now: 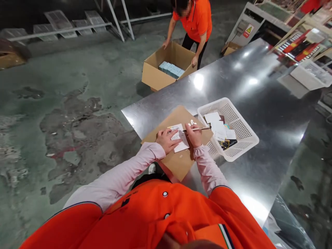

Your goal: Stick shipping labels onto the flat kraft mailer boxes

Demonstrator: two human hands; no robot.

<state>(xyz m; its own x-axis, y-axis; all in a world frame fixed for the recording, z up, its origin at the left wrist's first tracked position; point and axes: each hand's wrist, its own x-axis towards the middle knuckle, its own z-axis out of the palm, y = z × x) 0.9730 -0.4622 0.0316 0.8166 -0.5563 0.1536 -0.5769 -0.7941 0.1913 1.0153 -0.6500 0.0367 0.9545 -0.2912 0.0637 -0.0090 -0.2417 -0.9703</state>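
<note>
A small white card (180,140) with printed marks lies on a brown cardboard sheet (178,160) at the near corner of a shiny metal table (249,97). My left hand (168,139) presses its fingers flat on the card's left part. My right hand (194,134) is closed around a thin pen (198,129), whose shaft points right, with its tip near the card's top edge. Both arms wear pale pink sleeves.
A white perforated plastic basket (240,129) with paper slips stands just right of the cardboard. Beyond the table a person in an orange shirt (193,20) bends over an open cardboard box (167,64) of pale blue packs. Stacked printed items (303,45) lie far right.
</note>
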